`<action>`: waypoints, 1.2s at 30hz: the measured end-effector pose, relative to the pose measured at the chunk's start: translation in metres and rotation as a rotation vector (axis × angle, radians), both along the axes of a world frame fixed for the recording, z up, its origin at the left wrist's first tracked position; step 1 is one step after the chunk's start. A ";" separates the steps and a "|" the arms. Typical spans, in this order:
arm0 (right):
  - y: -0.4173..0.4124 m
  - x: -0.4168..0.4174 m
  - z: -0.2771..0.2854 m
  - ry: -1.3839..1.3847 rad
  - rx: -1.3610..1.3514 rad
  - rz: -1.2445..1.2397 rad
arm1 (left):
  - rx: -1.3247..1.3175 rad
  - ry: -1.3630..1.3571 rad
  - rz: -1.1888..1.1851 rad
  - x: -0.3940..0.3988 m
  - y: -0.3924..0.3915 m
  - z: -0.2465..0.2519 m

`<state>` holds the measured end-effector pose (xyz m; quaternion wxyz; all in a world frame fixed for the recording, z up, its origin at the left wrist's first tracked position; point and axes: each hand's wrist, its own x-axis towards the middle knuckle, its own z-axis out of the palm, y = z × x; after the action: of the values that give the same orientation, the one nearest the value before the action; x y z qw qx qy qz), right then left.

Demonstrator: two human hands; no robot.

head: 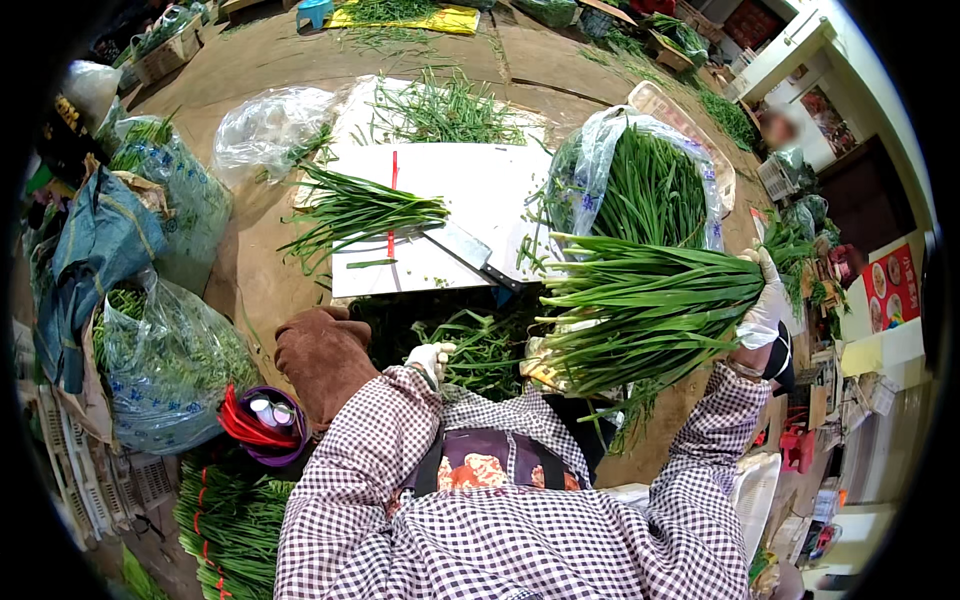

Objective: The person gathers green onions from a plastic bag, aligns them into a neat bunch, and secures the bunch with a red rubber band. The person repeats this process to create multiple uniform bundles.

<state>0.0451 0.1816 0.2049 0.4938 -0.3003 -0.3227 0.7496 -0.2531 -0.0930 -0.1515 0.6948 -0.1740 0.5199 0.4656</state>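
My right hand (766, 289), in a pale glove, grips a large bunch of green leafy stalks, likely garlic chives (652, 300), by its leafy end; the pale ends point left. My left hand (433, 360), also gloved, is half closed low at the centre, by loose green leaves (480, 345); whether it holds some of them is unclear. On the white cutting board (480, 172) lies a smaller bunch of the stalks (367, 206) across a red strip (394, 169). A kitchen knife (469, 251) lies beside that bunch, its black handle towards me.
An open plastic bag of greens (652, 180) stands behind the held bunch. At the left are filled plastic bags (180, 375) and a purple container (289, 446) with red strips. Bunches tied with red (232, 517) lie lower left. Trimmings (450, 112) lie beyond the board.
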 end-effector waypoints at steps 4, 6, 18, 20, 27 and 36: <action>-0.005 -0.010 -0.001 -0.019 -0.008 -0.006 | 0.305 0.151 -0.105 0.041 0.031 0.008; 0.001 -0.008 -0.012 -0.140 0.012 -0.120 | 0.679 0.017 -0.189 0.049 0.043 0.071; 0.010 -0.004 -0.017 -0.125 0.080 -0.106 | 0.634 0.172 0.121 0.048 0.069 0.061; 0.017 0.011 -0.016 -0.101 0.100 -0.126 | 0.429 0.233 0.202 0.035 0.062 0.052; 0.009 0.005 -0.012 -0.124 0.130 -0.156 | 0.688 0.192 0.133 0.054 0.058 0.073; 0.008 -0.001 -0.011 -0.130 0.141 -0.128 | 0.734 0.347 0.228 0.067 0.069 0.092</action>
<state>0.0438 0.1897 0.1942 0.5385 -0.3329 -0.3862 0.6709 -0.1863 -0.0243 -0.0599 0.5571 0.1096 0.4062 0.7160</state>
